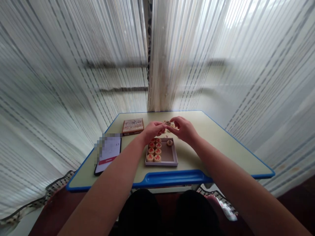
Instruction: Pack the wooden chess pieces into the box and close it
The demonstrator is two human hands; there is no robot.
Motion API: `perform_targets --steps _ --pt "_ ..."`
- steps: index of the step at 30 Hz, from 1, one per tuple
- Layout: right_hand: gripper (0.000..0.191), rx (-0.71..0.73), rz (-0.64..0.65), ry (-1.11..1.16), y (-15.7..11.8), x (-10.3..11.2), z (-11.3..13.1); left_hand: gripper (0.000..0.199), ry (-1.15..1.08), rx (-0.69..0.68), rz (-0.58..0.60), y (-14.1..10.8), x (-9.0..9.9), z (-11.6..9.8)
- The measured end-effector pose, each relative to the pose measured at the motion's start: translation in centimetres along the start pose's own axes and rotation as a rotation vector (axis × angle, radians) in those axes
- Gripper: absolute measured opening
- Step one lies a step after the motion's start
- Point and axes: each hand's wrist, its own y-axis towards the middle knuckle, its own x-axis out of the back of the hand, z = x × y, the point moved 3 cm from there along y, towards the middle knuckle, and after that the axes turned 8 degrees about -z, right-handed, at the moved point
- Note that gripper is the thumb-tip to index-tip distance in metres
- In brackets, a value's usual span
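Note:
My left hand (pixel 156 128) and my right hand (pixel 182 128) meet above the far side of a shallow tray. A round wooden Chinese chess piece (pixel 168 123) with a dark character is between their fingertips. My right thumb and fingers curve around it, and my curled left fingers press against its near left side. In the white open tray (pixel 175 160), several pieces with red characters, one a red-marked piece (pixel 157 158), stand in two columns at the left. A dark-marked piece (pixel 169 143) sits at the tray's upper right. More pieces beyond are partly hidden by my hands.
A box lid (pixel 133 126) with dark writing lies at the back left of the table. Nearer on the left is a phone (pixel 109 152) with its screen lit. The pale table (pixel 221 154) has a blue edge and a blue front groove (pixel 176 178). Striped curtains hang behind.

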Motion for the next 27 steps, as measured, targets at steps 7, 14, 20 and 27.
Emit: perform_targets --steps 7,14,20,27 --pt "0.033 0.044 0.024 0.101 -0.20 0.31 0.25 0.015 -0.063 -0.001 -0.045 0.35 0.16 0.17" --pt "0.015 0.106 0.066 0.142 -0.21 0.47 0.65 0.013 -0.116 0.012 -0.016 0.35 0.12 0.05" --pt "0.016 0.093 0.069 0.145 -0.26 0.31 0.61 0.016 -0.091 -0.005 -0.028 0.51 0.27 0.30" --pt "0.021 0.060 0.063 0.178 -0.12 0.29 0.40 0.012 -0.052 0.021 -0.011 0.24 0.16 0.24"
